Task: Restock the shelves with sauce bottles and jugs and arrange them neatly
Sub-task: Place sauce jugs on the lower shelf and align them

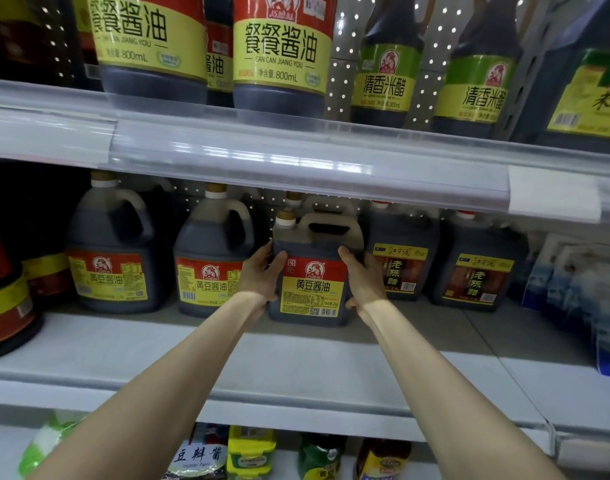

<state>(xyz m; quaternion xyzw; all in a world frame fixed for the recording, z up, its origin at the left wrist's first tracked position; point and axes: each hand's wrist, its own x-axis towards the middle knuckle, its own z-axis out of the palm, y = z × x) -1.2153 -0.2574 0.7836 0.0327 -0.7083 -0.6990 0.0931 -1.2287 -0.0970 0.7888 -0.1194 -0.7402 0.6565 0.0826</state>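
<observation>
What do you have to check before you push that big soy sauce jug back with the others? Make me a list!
1. Hold: left hand and right hand grip the soy sauce jug by its sides: ok.
2. Jug upright: ok.
3. Cap on: ok.
4. Label facing front: ok.
5. In line with the neighbour jug and the vinegar jug: not ok, it looks further forward.
6. Room behind it: cannot tell, the jug hides it.
</observation>
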